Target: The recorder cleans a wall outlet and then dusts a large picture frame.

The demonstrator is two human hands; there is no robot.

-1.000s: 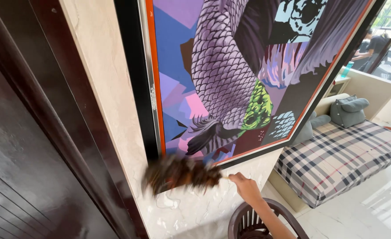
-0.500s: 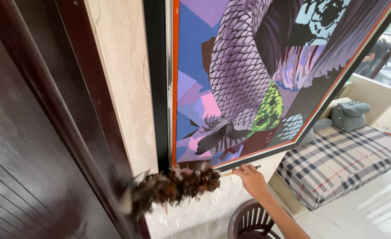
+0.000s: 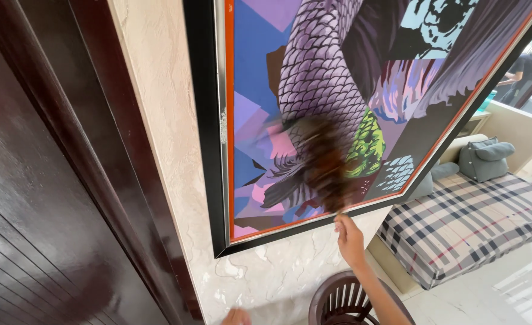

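The right hand [image 3: 349, 239] is raised in front of the wall [image 3: 163, 150], just under the lower edge of a big painting [image 3: 338, 90]. Its fingers are closed around the thin handle of a duster [image 3: 326, 159], and only the top bit of that handle shows above the fist. The brown feather head of the duster stands up from the hand and lies over the painting, on the purple scales and next to the green patch. It is much blurred, so its true shape is hard to make out.

The left hand [image 3: 237, 316] is at the bottom edge, low by the wall. Only a small part of it is in view, probably the knuckles, and I cannot tell if its fingers are open or closed, or if it holds something.

The painting has a black frame [image 3: 203, 120] with an orange inner line; its top and right side are cut off. On the left stands a dark wooden door [image 3: 31, 210]. Under the right arm is a dark slatted basket [image 3: 344, 301], partly hidden by the arm. Far right lies a checked mattress [image 3: 464, 222] with grey cushions [image 3: 485, 157].
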